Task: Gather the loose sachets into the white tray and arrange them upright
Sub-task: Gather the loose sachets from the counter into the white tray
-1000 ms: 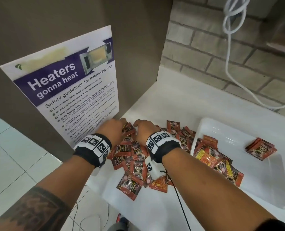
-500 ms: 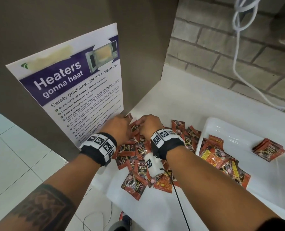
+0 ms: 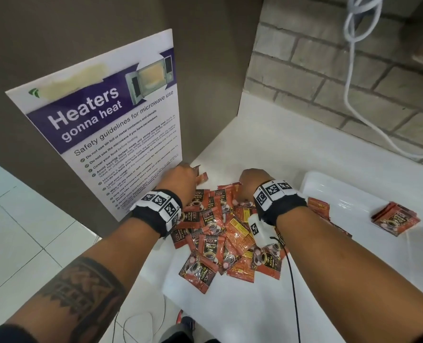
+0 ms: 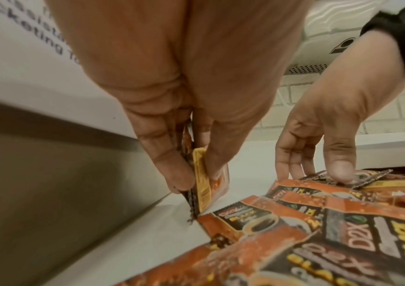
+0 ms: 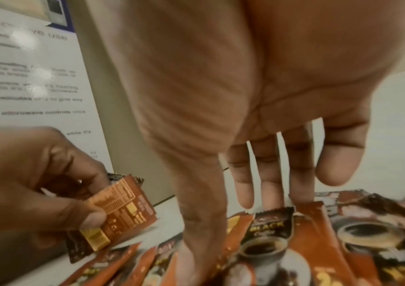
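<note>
Your left hand (image 3: 182,178) pinches a small bundle of sachets (image 4: 200,185) on edge between thumb and fingers, at the far left corner of the white bench (image 3: 292,154), just beside the microwave safety poster (image 3: 101,125). Half a second ago both hands were bunched together over the far end of the pile; now they have drawn apart, the left carrying its bundle toward the poster, the right moved right over the heap. That suggests the bundle is gathered and the right hand is free to collect more.

Your right hand (image 3: 253,183) holds nothing: its grip is wide, fingers straight and spread, fingertips (image 5: 245,193) touching down on the loose sachets (image 3: 220,233) lying flat and overlapping in the middle of the bench, between your forearms.

The white tray (image 3: 354,191) sits to the right, its near left rim against the pile. 1 short stack of sachets (image 3: 394,219) lies flat inside it, toward the right; some more sachets spill at its left rim, partly hidden by your right arm. Most of the work looks undone.

Room to move: a brown wall and the poster close off the left, a brick wall the far side. The pile's nearest sachets lie close to the bench's near edge, where a careless sweep could knock them to the tiled floor (image 3: 19,231). The tray's middle and far part are bare.
</note>
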Available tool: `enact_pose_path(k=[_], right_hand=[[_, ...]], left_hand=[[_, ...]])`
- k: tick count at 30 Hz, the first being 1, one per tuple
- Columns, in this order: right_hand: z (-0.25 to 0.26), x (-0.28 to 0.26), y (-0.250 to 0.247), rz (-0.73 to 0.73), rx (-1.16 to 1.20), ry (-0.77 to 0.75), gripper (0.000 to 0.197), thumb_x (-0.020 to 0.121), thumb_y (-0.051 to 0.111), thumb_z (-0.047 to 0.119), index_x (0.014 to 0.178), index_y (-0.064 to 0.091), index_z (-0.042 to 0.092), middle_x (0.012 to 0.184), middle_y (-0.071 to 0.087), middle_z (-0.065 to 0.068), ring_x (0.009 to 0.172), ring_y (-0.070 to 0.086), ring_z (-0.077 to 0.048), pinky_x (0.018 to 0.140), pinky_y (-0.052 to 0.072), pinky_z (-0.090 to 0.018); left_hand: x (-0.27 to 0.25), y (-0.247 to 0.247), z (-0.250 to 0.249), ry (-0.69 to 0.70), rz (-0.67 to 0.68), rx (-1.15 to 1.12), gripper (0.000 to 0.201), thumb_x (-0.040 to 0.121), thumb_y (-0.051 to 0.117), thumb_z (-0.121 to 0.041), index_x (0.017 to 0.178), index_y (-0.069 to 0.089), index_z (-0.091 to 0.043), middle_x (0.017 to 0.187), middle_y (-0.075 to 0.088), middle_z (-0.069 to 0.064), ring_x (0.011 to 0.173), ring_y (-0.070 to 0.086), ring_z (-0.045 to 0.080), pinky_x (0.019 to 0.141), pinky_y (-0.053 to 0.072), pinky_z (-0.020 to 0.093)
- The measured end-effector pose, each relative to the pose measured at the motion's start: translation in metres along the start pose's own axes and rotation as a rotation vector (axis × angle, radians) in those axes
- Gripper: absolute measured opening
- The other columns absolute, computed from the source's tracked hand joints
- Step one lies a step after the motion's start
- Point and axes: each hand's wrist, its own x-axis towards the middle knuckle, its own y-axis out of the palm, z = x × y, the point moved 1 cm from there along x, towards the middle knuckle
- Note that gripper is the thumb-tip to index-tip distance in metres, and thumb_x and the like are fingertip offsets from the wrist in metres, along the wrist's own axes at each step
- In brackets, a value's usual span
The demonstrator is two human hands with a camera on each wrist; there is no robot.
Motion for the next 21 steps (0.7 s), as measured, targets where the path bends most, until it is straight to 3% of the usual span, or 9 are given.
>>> enact_pose_path(k=[1, 3, 5, 7, 9, 12, 14, 16, 21], right_hand=[[0.0, 0.0, 0.001, -0.017, 0.003, -0.007, 0.029, 0.069, 0.085, 0.033, 0.071, 0.063, 0.013, 0.076, 0.066, -0.001, 0.069, 0.063, -0.018, 0.056, 0.047, -0.025], [-0.002, -0.001, 0.002, -0.051, 0.008, -0.006, 0.018, 0.077, 0.078, 0.022, 0.084, 0.066, 0.01, 0.088, 0.067, -0.004, 0.077, 0.063, -0.02, 0.058, 0.048, -0.026], [-0.005, 0.0, 0.002, -0.073, 0.026, -0.012, 0.031, 0.082, 0.074, 0.017, 0.111, 0.066, 0.008, 0.108, 0.066, -0.007, 0.097, 0.064, -0.023, 0.077, 0.055, -0.031], [-0.009, -0.002, -0.004, -0.1, 0.084, -0.005, 0.04, 0.086, 0.072, 0.014, 0.124, 0.062, 0.01, 0.123, 0.064, -0.006, 0.113, 0.061, -0.024, 0.095, 0.053, -0.036], [-0.012, -0.006, -0.015, -0.125, 0.133, 0.004, 0.031, 0.087, 0.068, 0.012, 0.119, 0.068, 0.011, 0.121, 0.066, -0.005, 0.109, 0.064, -0.023, 0.094, 0.055, -0.036], [-0.014, -0.012, -0.029, -0.129, 0.205, -0.037, 0.015, 0.084, 0.072, 0.017, 0.098, 0.076, 0.016, 0.103, 0.072, 0.002, 0.093, 0.067, -0.017, 0.078, 0.056, -0.028], [-0.009, -0.02, -0.032, -0.135, 0.291, -0.122, 0.011, 0.08, 0.08, 0.022, 0.089, 0.074, 0.02, 0.092, 0.068, 0.007, 0.086, 0.064, -0.013, 0.067, 0.05, -0.023], [0.002, -0.026, -0.026, -0.095, 0.336, -0.186, 0.017, 0.076, 0.085, 0.026, 0.088, 0.074, 0.02, 0.09, 0.068, 0.008, 0.085, 0.064, -0.012, 0.068, 0.047, -0.024], [0.025, -0.012, -0.001, -0.004, 0.162, -0.244, 0.021, 0.072, 0.088, 0.025, 0.09, 0.079, 0.022, 0.098, 0.073, 0.006, 0.091, 0.065, -0.013, 0.077, 0.05, -0.025]], left_hand=[[0.0, 0.001, 0.0, 0.001, 0.0, 0.0, 0.022, 0.096, 0.059, -0.014, 0.117, 0.065, -0.011, 0.108, 0.06, 0.01, 0.091, 0.067, 0.025, 0.077, 0.059, 0.037], [0.0, 0.003, 0.0, 0.004, -0.004, -0.003, 0.023, 0.098, 0.057, -0.015, 0.119, 0.066, -0.012, 0.107, 0.06, 0.01, 0.088, 0.067, 0.025, 0.076, 0.06, 0.038], [0.0, 0.004, 0.0, 0.001, -0.011, -0.025, 0.025, 0.099, 0.056, -0.017, 0.121, 0.066, -0.013, 0.109, 0.06, 0.01, 0.089, 0.068, 0.025, 0.076, 0.06, 0.038], [-0.001, 0.004, 0.002, -0.002, -0.008, -0.039, 0.025, 0.099, 0.056, -0.017, 0.121, 0.065, -0.014, 0.109, 0.061, 0.01, 0.09, 0.068, 0.025, 0.077, 0.06, 0.038], [-0.001, 0.004, 0.005, 0.002, -0.002, -0.045, 0.023, 0.098, 0.058, -0.018, 0.119, 0.065, -0.013, 0.108, 0.062, 0.011, 0.091, 0.067, 0.026, 0.076, 0.058, 0.037], [-0.001, 0.004, 0.007, 0.01, -0.009, -0.06, 0.024, 0.098, 0.059, -0.02, 0.119, 0.066, -0.013, 0.11, 0.062, 0.011, 0.091, 0.067, 0.027, 0.075, 0.056, 0.036], [-0.002, 0.005, 0.008, 0.003, -0.017, -0.067, 0.022, 0.098, 0.058, -0.019, 0.116, 0.068, -0.012, 0.109, 0.061, 0.011, 0.089, 0.067, 0.027, 0.074, 0.057, 0.036], [-0.001, 0.006, 0.006, -0.009, -0.008, -0.067, 0.021, 0.097, 0.058, -0.017, 0.115, 0.069, -0.012, 0.108, 0.062, 0.011, 0.09, 0.067, 0.026, 0.075, 0.057, 0.035], [-0.001, 0.005, 0.006, -0.011, 0.004, -0.074, 0.021, 0.097, 0.059, -0.016, 0.114, 0.07, -0.012, 0.106, 0.062, 0.011, 0.09, 0.068, 0.026, 0.076, 0.058, 0.035]])
